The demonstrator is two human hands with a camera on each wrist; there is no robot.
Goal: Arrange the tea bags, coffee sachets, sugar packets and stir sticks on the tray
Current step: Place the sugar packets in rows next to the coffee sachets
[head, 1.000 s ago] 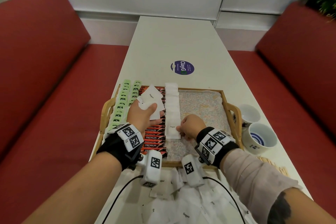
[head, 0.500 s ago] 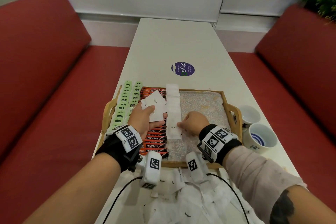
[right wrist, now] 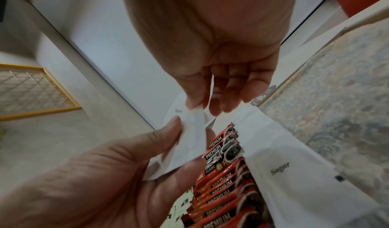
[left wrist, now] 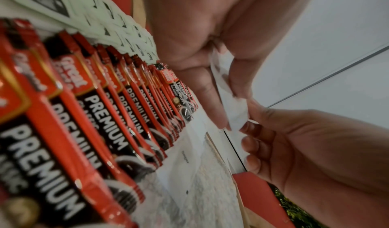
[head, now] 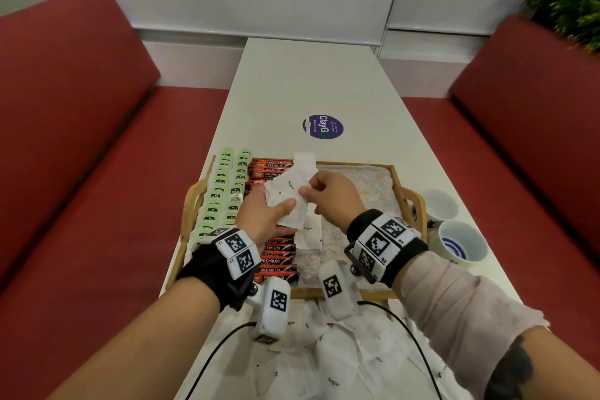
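My left hand (head: 278, 208) holds a small stack of white sugar packets (head: 285, 191) above the wooden tray (head: 409, 201), thumb on top. The right hand (head: 306, 192) pinches the edge of the top packet (left wrist: 237, 115) between thumb and forefinger. On the tray, green tea bags (head: 224, 191) lie in two columns at the left, with red coffee sachets (head: 276, 258) beside them. A column of laid sugar packets (head: 310, 234) follows. The right wrist view shows the pinched packet (right wrist: 190, 140), the laid column (right wrist: 280, 170) and the sachets (right wrist: 221, 190).
A heap of loose sugar packets (head: 341, 364) lies on the white table in front of the tray. Two cups (head: 461, 245) stand to the right of the tray. The tray's right half shows bare patterned liner (head: 367, 178). Red benches flank the table.
My right hand has left the packet it laid at the near end of the column and moved up and left to pinch the stack in my left hand.
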